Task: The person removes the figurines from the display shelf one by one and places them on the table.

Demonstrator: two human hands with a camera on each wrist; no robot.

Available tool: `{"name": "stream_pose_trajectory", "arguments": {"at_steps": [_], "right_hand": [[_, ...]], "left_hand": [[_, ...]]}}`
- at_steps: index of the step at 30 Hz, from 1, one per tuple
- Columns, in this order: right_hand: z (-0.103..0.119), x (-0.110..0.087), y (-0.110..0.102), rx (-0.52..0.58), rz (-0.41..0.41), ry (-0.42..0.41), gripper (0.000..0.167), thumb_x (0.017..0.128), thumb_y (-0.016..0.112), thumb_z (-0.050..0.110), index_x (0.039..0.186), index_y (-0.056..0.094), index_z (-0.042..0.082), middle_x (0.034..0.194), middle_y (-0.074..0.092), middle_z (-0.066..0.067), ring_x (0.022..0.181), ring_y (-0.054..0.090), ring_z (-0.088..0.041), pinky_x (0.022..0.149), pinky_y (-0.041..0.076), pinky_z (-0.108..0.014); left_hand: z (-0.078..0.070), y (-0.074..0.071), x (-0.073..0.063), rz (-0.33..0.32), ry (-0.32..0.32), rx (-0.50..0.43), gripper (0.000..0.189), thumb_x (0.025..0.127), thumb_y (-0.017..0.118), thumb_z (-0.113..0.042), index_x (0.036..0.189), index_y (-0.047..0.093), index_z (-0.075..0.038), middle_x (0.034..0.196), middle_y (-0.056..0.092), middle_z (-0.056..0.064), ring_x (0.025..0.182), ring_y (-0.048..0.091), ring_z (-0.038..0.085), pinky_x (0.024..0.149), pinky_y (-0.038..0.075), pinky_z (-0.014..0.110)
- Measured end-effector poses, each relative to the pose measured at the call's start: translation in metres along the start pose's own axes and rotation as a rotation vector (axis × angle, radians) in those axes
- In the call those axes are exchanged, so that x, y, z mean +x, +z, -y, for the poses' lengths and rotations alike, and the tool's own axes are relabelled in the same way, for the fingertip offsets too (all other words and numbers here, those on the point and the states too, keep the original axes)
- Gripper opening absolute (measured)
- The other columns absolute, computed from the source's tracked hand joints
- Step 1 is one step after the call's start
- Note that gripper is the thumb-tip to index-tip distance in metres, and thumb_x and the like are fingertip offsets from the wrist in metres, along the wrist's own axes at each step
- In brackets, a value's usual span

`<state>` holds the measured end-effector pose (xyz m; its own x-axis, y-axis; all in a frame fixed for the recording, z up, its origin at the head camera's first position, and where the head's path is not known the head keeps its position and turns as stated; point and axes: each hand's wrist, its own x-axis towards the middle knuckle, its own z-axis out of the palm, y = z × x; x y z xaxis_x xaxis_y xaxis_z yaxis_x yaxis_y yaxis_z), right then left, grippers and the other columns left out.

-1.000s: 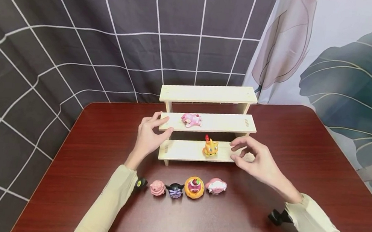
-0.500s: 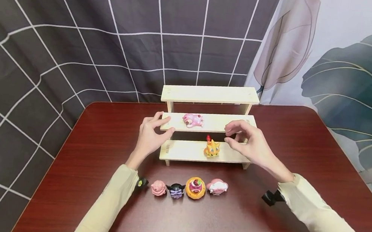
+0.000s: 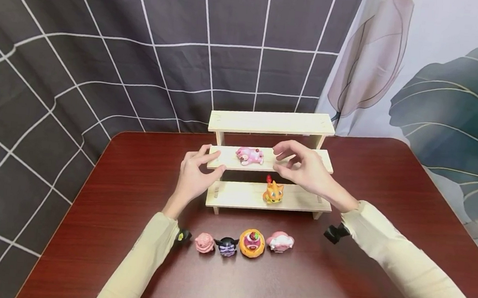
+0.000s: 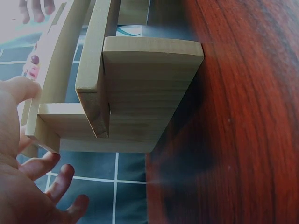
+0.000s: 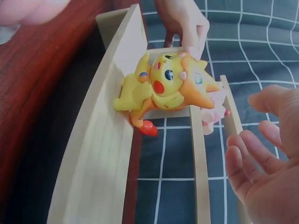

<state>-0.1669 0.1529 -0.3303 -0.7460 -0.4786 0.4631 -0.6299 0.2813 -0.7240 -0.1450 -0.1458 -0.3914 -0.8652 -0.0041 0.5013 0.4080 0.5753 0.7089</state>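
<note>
A three-step wooden display stand (image 3: pixel 272 122) stands on the table. My left hand (image 3: pixel 194 176) grips the left end of its middle step, thumb at the front edge. On that step a pink bear figurine (image 3: pixel 249 156) lies on its side. My right hand (image 3: pixel 308 171) hovers just right of the bear, fingers loosely bent and holding nothing; the right wrist view shows a gap between its thumb and fingers. A yellow figurine in an orange hood (image 5: pixel 168 84), with a red-tipped tail, stands upright on the lowest step.
In front of the stand, a row on the reddish-brown table (image 3: pixel 125 234) holds a pink figurine (image 3: pixel 205 243), a black-and-purple one (image 3: pixel 227 246), an orange round one with a berry top (image 3: pixel 252 243) and a pink-and-white one (image 3: pixel 280 241). A dark checked curtain (image 3: pixel 159 29) hangs behind.
My right hand has moved left and up, from the right end of the lowest step to beside the pink bear figurine. The left hand keeps its grip on the stand.
</note>
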Motion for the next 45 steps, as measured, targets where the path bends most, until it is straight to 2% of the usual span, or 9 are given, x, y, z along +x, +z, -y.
{"name": "stream_pose_trajectory", "arguments": {"at_steps": [7, 18, 24, 45], "right_hand": [[-0.006, 0.012, 0.006, 0.002, 0.025, 0.046, 0.036, 0.079, 0.079, -0.008, 0.112, 0.065, -0.003, 0.101, 0.067, -0.015, 0.093, 0.066, -0.027, 0.073, 0.052, -0.038], [-0.011, 0.024, 0.017, -0.017, 0.065, 0.064, 0.04, 0.078, 0.078, -0.005, 0.115, 0.064, -0.003, 0.108, 0.066, -0.016, 0.096, 0.063, -0.029, 0.077, 0.053, -0.042], [-0.014, 0.027, 0.02, -0.034, 0.066, 0.055, 0.043, 0.077, 0.081, -0.004, 0.116, 0.064, -0.005, 0.108, 0.066, -0.015, 0.098, 0.062, -0.029, 0.081, 0.05, -0.042], [-0.015, 0.039, 0.031, -0.114, 0.124, 0.021, 0.041, 0.077, 0.081, -0.002, 0.115, 0.065, -0.001, 0.108, 0.065, -0.013, 0.097, 0.063, -0.026, 0.08, 0.048, -0.039]], "left_hand": [[0.0, 0.0, 0.0, -0.004, 0.008, 0.009, 0.041, 0.079, 0.084, -0.024, 0.116, 0.076, -0.01, 0.135, 0.06, 0.017, 0.104, 0.052, 0.034, 0.082, 0.04, 0.048], [0.0, 0.001, -0.001, 0.002, 0.005, -0.005, 0.041, 0.079, 0.083, -0.024, 0.117, 0.076, -0.009, 0.135, 0.06, 0.02, 0.104, 0.052, 0.034, 0.082, 0.04, 0.048], [0.0, 0.0, -0.001, 0.002, 0.01, -0.004, 0.04, 0.08, 0.083, -0.024, 0.117, 0.076, -0.009, 0.136, 0.06, 0.016, 0.104, 0.051, 0.033, 0.082, 0.04, 0.047], [0.001, 0.0, 0.0, -0.005, 0.02, 0.005, 0.04, 0.079, 0.083, -0.024, 0.116, 0.076, -0.009, 0.134, 0.061, 0.018, 0.104, 0.052, 0.034, 0.082, 0.04, 0.049]]}}
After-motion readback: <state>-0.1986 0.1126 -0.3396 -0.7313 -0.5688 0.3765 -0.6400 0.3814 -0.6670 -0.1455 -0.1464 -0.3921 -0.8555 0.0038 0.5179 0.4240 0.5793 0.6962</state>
